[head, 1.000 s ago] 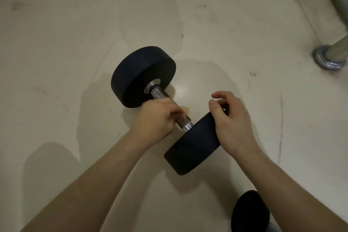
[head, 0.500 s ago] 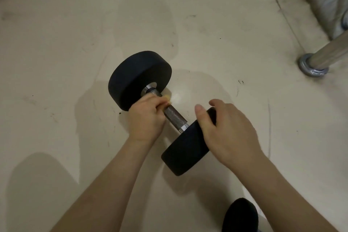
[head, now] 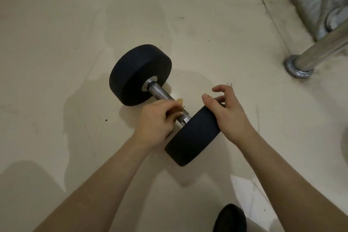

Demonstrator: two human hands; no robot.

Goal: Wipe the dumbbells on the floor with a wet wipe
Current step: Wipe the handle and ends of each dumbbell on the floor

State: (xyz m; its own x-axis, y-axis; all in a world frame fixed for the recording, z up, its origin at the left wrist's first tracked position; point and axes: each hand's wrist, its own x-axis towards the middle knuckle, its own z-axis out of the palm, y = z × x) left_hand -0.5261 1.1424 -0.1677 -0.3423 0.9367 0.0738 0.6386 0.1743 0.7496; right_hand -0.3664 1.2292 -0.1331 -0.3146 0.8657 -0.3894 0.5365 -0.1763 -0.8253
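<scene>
Mid-frame, left hand (head: 156,118) fingers clamped on yellowish wipe (head: 180,101) at dumbbell (head: 160,93) handle; right hand (head: 228,118) fingers apart, resting on lower-right weight.

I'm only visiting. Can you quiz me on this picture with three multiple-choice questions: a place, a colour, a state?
1. Where does the right hand rest? A on a chair; B on the near weight; C on a towel.
2. What colour are the dumbbell's weights? A black; B red; C silver.
3. What is the left hand doing? A holding a bottle; B pointing upward; C gripping the handle.
Answers: 1 B, its palm lies on that weight; 2 A, both ends are black; 3 C, its fingers curl round the handle.
</scene>
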